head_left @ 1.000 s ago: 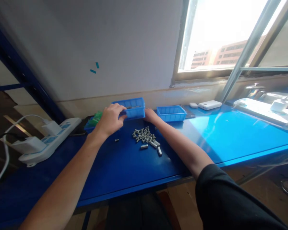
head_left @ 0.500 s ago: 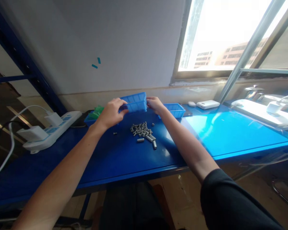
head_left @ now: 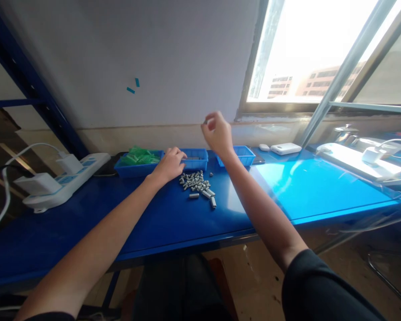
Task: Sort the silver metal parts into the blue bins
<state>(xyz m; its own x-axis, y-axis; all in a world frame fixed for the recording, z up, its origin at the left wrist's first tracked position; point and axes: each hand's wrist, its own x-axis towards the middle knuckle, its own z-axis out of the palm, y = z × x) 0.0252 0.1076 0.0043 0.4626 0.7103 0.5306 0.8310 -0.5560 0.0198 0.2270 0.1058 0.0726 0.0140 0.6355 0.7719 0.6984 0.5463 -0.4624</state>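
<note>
A small rectangular blue plastic bin (head_left: 200, 166) stands on the table with a few grey metal pieces visible inside. At its left end is my left hand (head_left: 170, 166), thumb and fingers apart around the corner, partly hiding the bin. My right hand (head_left: 218, 133) is raised above and behind the bins, thumb and forefinger pinched on a small dark metal piece (head_left: 205, 121), too small to name surely. In front of the middle bin lies a pile of small metal screws (head_left: 194, 180). Several longer hex standoffs (head_left: 207, 193) lie at the pile's near side.
A blue bin of green pieces (head_left: 138, 157) stands to the left, another blue bin (head_left: 242, 156) to the right. A white power strip (head_left: 67, 183) with plugs lies at far left. A white box-shaped device (head_left: 285, 148) sits near the window. The table's front edge (head_left: 194, 247) runs below.
The middle bin, tilted in the air between both hands, now stands on the table. My right hand has let go of it and risen, pinching a small piece. My left hand has lowered with the bin.
</note>
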